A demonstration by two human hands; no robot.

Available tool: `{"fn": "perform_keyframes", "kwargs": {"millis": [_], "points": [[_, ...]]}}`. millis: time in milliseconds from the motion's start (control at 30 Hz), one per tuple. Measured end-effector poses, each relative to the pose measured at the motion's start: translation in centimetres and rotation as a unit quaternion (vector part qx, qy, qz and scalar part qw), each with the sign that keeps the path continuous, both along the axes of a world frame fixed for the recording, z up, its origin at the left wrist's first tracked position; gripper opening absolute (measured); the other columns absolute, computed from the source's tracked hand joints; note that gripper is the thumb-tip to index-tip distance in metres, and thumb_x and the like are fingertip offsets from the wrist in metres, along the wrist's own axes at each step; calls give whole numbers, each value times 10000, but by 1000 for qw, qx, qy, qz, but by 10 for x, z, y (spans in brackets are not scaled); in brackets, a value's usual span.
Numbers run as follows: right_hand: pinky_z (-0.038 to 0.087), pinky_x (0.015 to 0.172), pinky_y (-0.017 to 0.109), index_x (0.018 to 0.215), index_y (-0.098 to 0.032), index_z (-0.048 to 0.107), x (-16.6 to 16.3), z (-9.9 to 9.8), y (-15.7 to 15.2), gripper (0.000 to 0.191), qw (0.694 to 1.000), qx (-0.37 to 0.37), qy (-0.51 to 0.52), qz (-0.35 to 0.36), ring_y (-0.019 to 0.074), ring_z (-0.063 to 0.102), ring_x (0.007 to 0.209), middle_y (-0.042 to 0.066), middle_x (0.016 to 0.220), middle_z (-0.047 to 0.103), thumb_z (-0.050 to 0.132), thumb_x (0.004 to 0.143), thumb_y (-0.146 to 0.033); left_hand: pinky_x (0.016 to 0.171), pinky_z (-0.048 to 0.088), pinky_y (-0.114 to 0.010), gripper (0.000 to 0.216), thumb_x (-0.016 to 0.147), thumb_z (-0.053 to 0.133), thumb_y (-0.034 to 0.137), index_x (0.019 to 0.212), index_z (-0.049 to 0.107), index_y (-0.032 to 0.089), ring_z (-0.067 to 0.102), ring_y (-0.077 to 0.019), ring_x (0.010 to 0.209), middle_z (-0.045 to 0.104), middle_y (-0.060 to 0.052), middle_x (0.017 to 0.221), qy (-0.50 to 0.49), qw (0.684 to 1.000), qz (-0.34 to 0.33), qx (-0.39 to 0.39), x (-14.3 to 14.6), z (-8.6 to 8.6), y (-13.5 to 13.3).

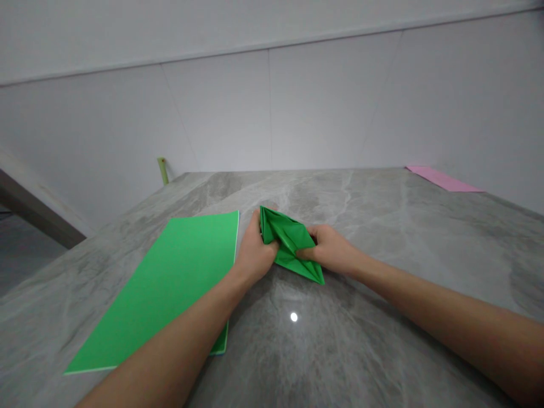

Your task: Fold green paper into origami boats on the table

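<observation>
A folded piece of green paper (285, 233) is held a little above the grey marbled table, between both hands. Several creases and layers show on it, and a pointed corner hangs toward the lower right. My left hand (256, 247) grips its left side, thumb on the near face and the other fingers mostly hidden behind. On the right side, my right hand (329, 248) pinches the paper, with its thumb pressed into a fold. Left of the hands lies a stack of green paper sheets (170, 283), partly covered by my left forearm.
The marbled table (382, 226) reaches back to a white panelled wall (314, 107). A folded pink paper (444, 178) lies at the far right edge. At the far left edge stands a light green strip-like object (163, 171) against the wall.
</observation>
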State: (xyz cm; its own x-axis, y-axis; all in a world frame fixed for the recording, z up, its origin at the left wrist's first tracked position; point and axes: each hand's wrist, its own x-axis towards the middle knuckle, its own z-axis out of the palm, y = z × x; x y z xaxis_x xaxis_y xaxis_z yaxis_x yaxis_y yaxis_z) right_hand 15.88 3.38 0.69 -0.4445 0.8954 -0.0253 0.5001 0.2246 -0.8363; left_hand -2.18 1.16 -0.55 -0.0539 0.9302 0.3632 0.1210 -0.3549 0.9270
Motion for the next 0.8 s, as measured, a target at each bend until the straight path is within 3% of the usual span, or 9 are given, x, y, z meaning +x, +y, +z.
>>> {"fn": "perform_keyframes", "kwargs": {"millis": [200, 433, 500, 633, 733, 800], "points": [[333, 471, 229, 576, -179, 590, -3, 4, -5, 42, 997, 43, -59, -1, 142, 507, 534, -39, 514, 527, 591, 611, -156, 808, 429, -303, 473, 634, 586, -14, 1040, 600, 228, 568, -202, 840, 616, 3, 896, 30, 998, 18, 52, 3, 2, -7], [350, 484, 241, 560, -176, 614, -5, 1, -4, 73, 996, 57, -73, -13, 162, 546, 549, -18, 519, 567, 604, 605, -119, 805, 443, -310, 413, 615, 603, -2, 962, 627, 220, 577, -203, 822, 623, 4, 844, 7, 999, 25, 39, 4, 2, -6], [382, 491, 236, 627, -172, 661, -3, 3, -1, 8, 999, 5, -28, -15, 157, 554, 560, -12, 562, 607, 667, 631, -169, 790, 458, -313, 398, 595, 636, 17, 944, 629, 210, 585, -200, 806, 637, -2, 848, -27, 998, 54, 5, 4, 1, -2], [452, 474, 247, 841, -148, 700, 4, 6, 7, 380, 973, -124, 187, -59, 160, 580, 578, 64, 719, 666, 633, 794, -519, 747, 505, -341, 419, 562, 647, 54, 956, 600, 189, 618, -190, 742, 649, 0, 823, -169, 976, 89, -103, 1, 3, 6], [473, 448, 243, 945, -152, 669, 5, 1, 9, 479, 935, -114, 316, -116, 158, 595, 592, 98, 841, 658, 570, 823, -604, 691, 543, -356, 412, 572, 608, 76, 965, 563, 192, 626, -177, 686, 635, 12, 777, -265, 948, 78, -161, -1, 8, 8], [479, 441, 232, 994, -171, 652, 4, -5, 8, 453, 930, -83, 340, -112, 148, 599, 609, 91, 911, 650, 612, 811, -583, 675, 565, -361, 405, 580, 602, 85, 969, 559, 188, 626, -167, 667, 638, 7, 771, -298, 935, 73, -179, -1, 11, 8]]}}
